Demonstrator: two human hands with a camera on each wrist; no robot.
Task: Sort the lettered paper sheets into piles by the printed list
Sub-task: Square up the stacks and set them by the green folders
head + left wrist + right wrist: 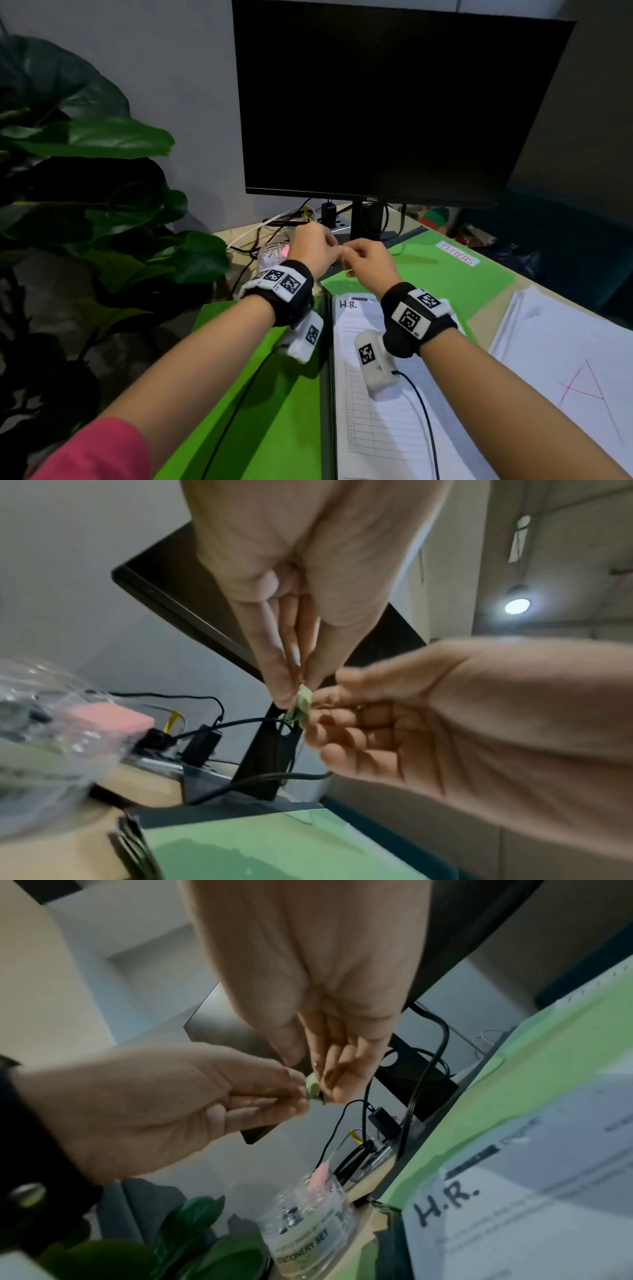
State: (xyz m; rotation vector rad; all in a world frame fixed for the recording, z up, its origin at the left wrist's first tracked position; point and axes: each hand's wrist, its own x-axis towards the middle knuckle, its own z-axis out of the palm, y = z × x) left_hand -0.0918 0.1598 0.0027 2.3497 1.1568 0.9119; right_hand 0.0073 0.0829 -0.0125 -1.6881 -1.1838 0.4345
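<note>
Our two hands, left hand (313, 248) and right hand (364, 262), both pinching one small blurry green clip (301, 703); one H.R. sheet (373, 394) at 6 o'clock, one A sheet (579, 377) at 4, edge-cropped.

White sheet marked "H.R." (373, 359) flat on green folder (274, 404), stack topped by red "A" (561, 370) beside, seemingly several sheets

Both hands (313, 248) (364, 263) raised, fingertips pinched tog.

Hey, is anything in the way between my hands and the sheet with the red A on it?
Nothing on the desk blocks it. The sheet with the red A lies uncovered to the right. But the left hand and right hand are both pinching a small green item, so neither is free.
</note>
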